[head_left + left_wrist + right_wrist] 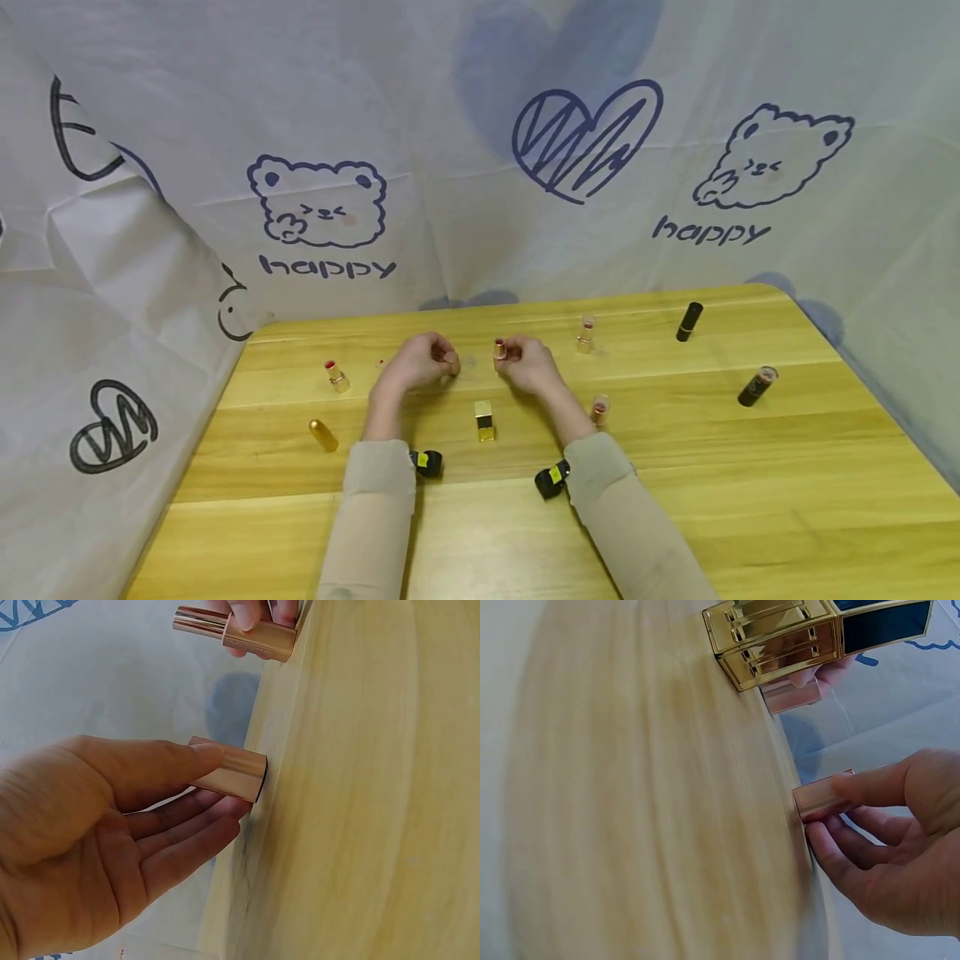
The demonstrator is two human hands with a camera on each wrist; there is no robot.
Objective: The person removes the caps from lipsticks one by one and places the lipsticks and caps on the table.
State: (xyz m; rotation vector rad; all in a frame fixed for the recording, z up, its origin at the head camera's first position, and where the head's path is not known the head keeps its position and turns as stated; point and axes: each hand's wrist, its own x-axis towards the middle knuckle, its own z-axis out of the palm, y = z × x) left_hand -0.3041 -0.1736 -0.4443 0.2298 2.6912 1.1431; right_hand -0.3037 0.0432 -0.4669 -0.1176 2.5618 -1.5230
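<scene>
Over the far middle of the table, my left hand (416, 364) pinches a rose-gold lipstick cap (238, 774) between thumb and fingers, its rim low at the tabletop. To its right, my right hand (529, 365) grips a rose-gold lipstick tube (500, 348) by its base, with the shiny inner sleeve (199, 622) uncovered and pointing up. The cap and tube are apart, a short gap between the hands. Nearer the body, between the forearms, a square gold and black lipstick (484, 421) stands upright.
Left of the hands stand a gold lipstick with red tip (337, 377) and a rounded gold tube (323, 435). Clear-topped lipsticks (585, 335) stand right, one close to the right forearm. Further right are a black tube (689, 322) and a black clear-topped lipstick (757, 387). A printed cloth (450, 208) hangs behind.
</scene>
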